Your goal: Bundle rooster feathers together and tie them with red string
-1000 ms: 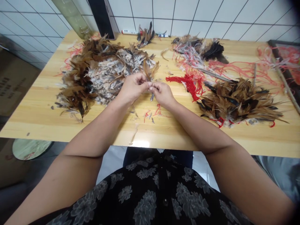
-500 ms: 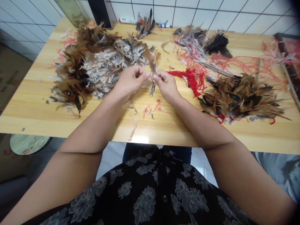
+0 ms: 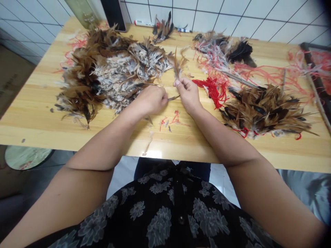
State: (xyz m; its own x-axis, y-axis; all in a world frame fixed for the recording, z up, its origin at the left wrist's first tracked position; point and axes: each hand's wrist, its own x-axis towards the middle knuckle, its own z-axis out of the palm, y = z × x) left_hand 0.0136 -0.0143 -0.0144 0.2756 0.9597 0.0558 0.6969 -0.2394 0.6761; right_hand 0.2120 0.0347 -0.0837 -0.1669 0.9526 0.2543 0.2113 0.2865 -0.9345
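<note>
My right hand (image 3: pixel 190 94) pinches a small tuft of brown feathers (image 3: pixel 178 67), which stands up above the thumb and fingertips. Just to its left, my left hand (image 3: pixel 154 98) is closed in a fist, its fingertips turned out of sight. A thin dark strip (image 3: pixel 173 98), perhaps the feathers' lower end, stretches between the fist and my right hand. Beyond my left hand lies a big pile of brown and grey-white feathers (image 3: pixel 111 74). Red yarn strands (image 3: pixel 214 91) lie to the right of my right hand, and short red scraps (image 3: pixel 176 117) are on the table below both hands.
A bunch of brown feathers (image 3: pixel 269 110) tied with red yarn lies at the right. Behind it are pink plastic strands (image 3: pixel 263 72), a thin stick (image 3: pixel 240 79) and a dark frame (image 3: pixel 314 72). Markers (image 3: pixel 144 23) and a black upright panel (image 3: pixel 113 15) stand along the tiled wall.
My left hand has closed into a fist and come lower, pulling the dark lower end sideways. My right hand still pinches the feathers, slightly further right. The view has shifted a little.
</note>
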